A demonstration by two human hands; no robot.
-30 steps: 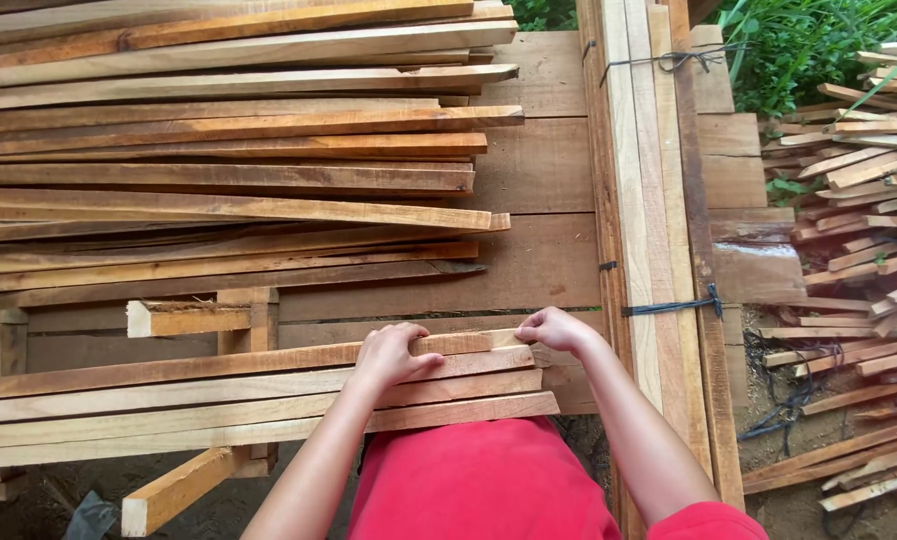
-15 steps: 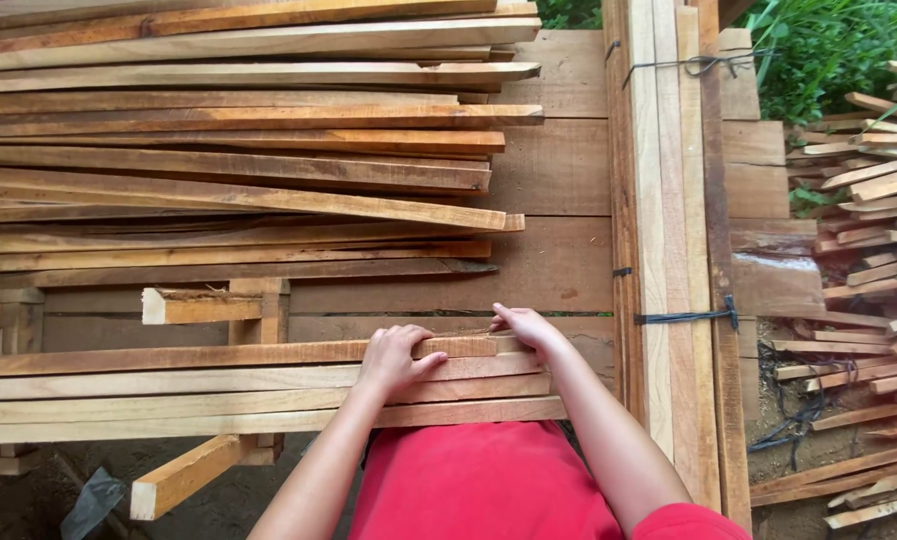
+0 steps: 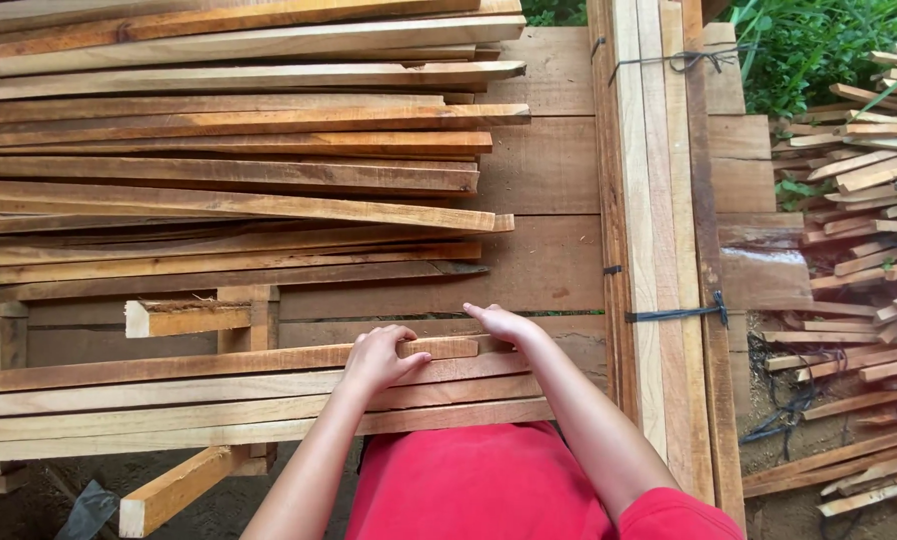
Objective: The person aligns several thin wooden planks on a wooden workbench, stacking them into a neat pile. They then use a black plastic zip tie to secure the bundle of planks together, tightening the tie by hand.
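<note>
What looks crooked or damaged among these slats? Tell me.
In the rear stack, slats lie fanned at uneven angles, ends unaligned; one end looks splintered. The four slats under the left hand and right hand lie roughly parallel.

Reddish-brown top strip (image 3: 219, 362), streaked orange along its grain, and under it paler strips (image 3: 169, 415), yellow-tan with faint brown lines. The big pile of slats (image 3: 229, 150) behind runs from warm orange to washed-out cream, some edges dark brown. The wide boards (image 3: 544, 170) beneath are a duller grey-brown. The bundle of long planks (image 3: 659, 200) is pale straw with one redder edge, tied with dark cord (image 3: 674, 314). Bright red shirt (image 3: 479, 485) at the bottom. Leaves (image 3: 809, 45) vivid green, top corner. The scrap heap (image 3: 869, 200) beside them mixes tan and rusty brown on dark soil.
</note>
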